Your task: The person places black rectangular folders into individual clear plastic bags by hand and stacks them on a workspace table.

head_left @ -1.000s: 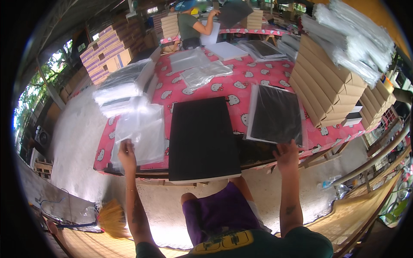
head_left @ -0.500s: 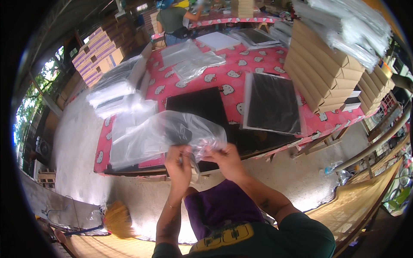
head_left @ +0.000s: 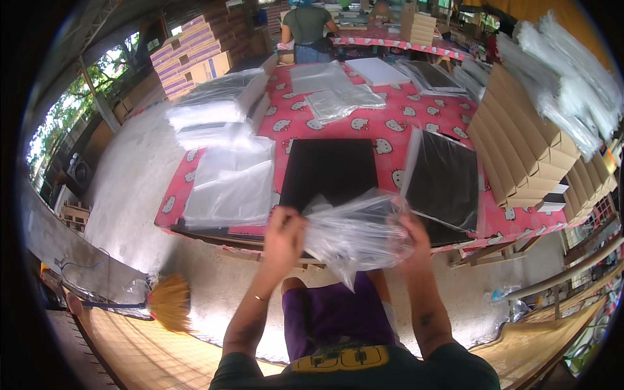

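A clear plastic bag (head_left: 354, 234), crumpled and creased, stretches between my two hands over the front edge of the table. My left hand (head_left: 284, 237) pinches its left end, fingers curled. At the other end my right hand (head_left: 414, 234) grips the bunched film. Just beyond the bag lies a flat black board (head_left: 330, 169), its near part hidden by the film. To its right is a stack of black sheets in clear sleeves (head_left: 443, 179). Left of my left hand rests a pile of clear plastic bags (head_left: 231, 185).
The table wears a pink patterned cloth (head_left: 364, 121). Brown cartons (head_left: 520, 143) stand at the right, with wrapped bundles (head_left: 565, 78) on top. Wrapped stacks (head_left: 218, 101) are at the left. A person (head_left: 311, 29) stands at the far side. A broom (head_left: 170, 302) lies on the floor.
The bag has left the pile at the left and come right, in front of the black board. My hands have spread apart, and the film between them is now gathered. My view has shifted.
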{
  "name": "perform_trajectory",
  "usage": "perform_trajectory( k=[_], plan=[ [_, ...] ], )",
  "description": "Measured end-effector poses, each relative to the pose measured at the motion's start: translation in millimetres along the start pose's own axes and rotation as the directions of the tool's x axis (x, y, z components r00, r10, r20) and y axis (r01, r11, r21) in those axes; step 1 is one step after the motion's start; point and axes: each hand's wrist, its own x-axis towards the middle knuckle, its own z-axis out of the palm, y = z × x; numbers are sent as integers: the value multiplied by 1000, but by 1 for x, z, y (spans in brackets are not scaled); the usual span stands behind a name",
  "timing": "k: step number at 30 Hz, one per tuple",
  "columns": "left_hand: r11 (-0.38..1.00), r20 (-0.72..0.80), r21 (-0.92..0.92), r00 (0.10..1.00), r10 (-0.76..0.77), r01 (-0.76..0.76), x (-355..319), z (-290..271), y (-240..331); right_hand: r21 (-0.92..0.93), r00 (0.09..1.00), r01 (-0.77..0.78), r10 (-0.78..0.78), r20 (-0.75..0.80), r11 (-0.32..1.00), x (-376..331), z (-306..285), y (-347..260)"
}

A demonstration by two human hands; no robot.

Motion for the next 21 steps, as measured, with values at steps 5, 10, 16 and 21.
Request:
perform_trajectory(
  k=[5,10,16,21],
  plan=[
    [886,261,-25,853,452,-462,31,-24,44,-950,955,75,251,155,302,21,54,-23],
    [960,301,74,924,237,-270,31,-25,42,-967,986,143,115,120,-212,33,100,-36],
    [993,119,41,986,-112,108,18,-34,33,-995,904,53,-427,11,88,4,7,-84],
    [988,235,151,972,-9,-27,10,-48,18,-974,967,199,-180,178,106,-10,65,-101]
  ],
)
